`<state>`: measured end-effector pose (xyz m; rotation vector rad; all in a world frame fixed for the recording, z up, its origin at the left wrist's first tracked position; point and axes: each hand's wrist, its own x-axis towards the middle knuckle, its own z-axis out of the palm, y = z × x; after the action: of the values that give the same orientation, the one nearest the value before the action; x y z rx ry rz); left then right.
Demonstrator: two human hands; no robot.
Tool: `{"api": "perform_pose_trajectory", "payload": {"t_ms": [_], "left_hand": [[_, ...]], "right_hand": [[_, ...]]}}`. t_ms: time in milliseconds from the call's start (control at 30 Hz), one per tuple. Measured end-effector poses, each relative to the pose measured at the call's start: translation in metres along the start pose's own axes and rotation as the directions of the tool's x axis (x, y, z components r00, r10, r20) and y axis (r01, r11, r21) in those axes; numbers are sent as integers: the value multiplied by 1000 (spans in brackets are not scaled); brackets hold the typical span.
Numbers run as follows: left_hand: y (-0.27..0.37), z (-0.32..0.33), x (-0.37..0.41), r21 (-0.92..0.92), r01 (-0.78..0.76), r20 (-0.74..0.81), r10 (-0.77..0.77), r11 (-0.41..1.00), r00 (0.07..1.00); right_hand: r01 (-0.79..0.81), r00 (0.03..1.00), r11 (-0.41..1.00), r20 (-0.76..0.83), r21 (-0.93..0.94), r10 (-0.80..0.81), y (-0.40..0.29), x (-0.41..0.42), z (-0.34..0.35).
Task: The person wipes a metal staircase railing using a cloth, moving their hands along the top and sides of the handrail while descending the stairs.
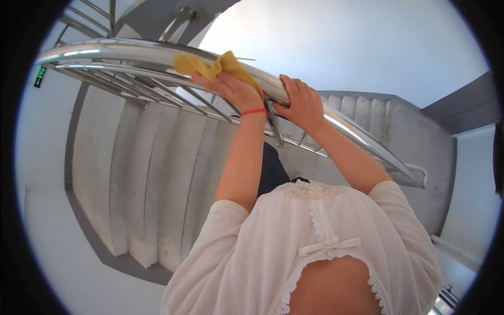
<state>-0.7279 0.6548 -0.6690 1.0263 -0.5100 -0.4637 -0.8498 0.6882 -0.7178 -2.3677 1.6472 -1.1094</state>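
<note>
My left hand (pixel 232 91), with a red cord around its wrist, holds a yellow cloth (pixel 224 69). The cloth lies bunched over the polished metal handrail (pixel 145 52) and hangs down beside my palm; its left end is blurred. A short way to the right, my right hand (pixel 301 100) is wrapped over the same rail, fingers on the far side and thumb on the near side. Below the rail, thin metal balusters (pixel 165 92) slant down to a lower bar, and a thicker post (pixel 274 122) stands between my two hands.
Concrete steps (pixel 134 177) lie below on the left, edged by a grey skirting band (pixel 70 157). Beyond the railing, another flight (pixel 356 114) meets a landing (pixel 409 130). White walls enclose the stairwell. A lit green sign (pixel 39 76) hangs at far left.
</note>
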Motion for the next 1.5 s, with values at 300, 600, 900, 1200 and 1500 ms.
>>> {"api": "perform_pose_trajectory", "payload": {"t_ms": [300, 600, 900, 1200, 1500], "left_hand": [[-125, -49, -19, -162, 388, 154, -365, 908, 918], [-29, -35, -25, -477, 710, 268, -684, 518, 679], [-76, -46, 6, -251, 829, 385, -735, 499, 559], [-15, -32, 14, -272, 799, 345, -720, 537, 602], [-75, -57, 5, -122, 809, 337, -743, 575, 579]], "right_hand": [[38, 999, 999, 8, 2, -38, -8, 5, 0], [24, 998, 999, 52, -21, -23, -8, -1, -8], [107, 994, 991, -22, 84, -106, 2, -3, 1], [78, 997, 994, -23, 72, -76, 6, -2, 3], [63, 998, 995, -20, 72, -62, -1, -2, 2]]}}
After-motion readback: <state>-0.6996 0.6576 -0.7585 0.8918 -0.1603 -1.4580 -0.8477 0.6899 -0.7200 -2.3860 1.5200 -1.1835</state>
